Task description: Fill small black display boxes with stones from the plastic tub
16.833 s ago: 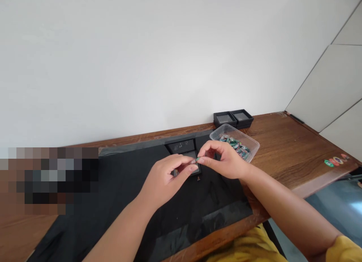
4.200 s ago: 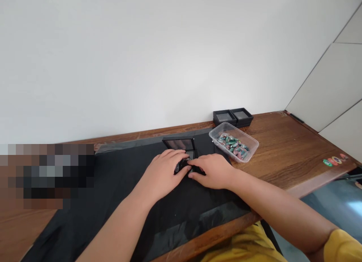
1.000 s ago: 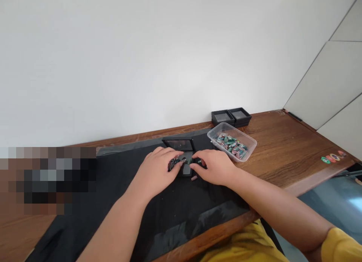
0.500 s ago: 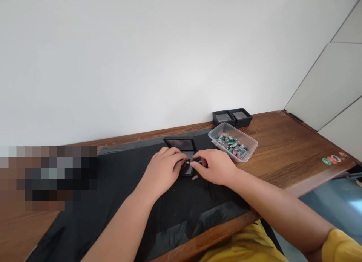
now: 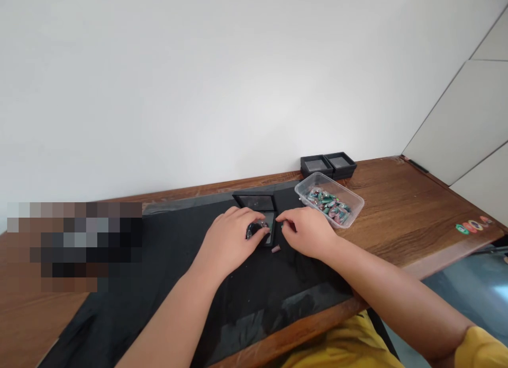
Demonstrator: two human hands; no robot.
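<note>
Black open case [image 5: 256, 202] lies under my curled left hand [image 5: 234, 235]; my right hand [image 5: 309, 231] bends beside it; I cannot tell either grip.

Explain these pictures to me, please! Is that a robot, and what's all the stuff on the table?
There's no robot here, just a person's own two bare hands. Every picture comes from one camera on that person's head, looking forward and down.

On the wooden table lies a black sheet. On the sheet is a small black case with its lid up. The left hand curls over it; something dark and shiny is under its fingers, mostly hidden. The right hand is beside the case, with a speck of green near its fingertips, too small to name.

A pink piece lies nearby. A clear tub has shiny green and pink pieces. Behind it are black frames.
</note>
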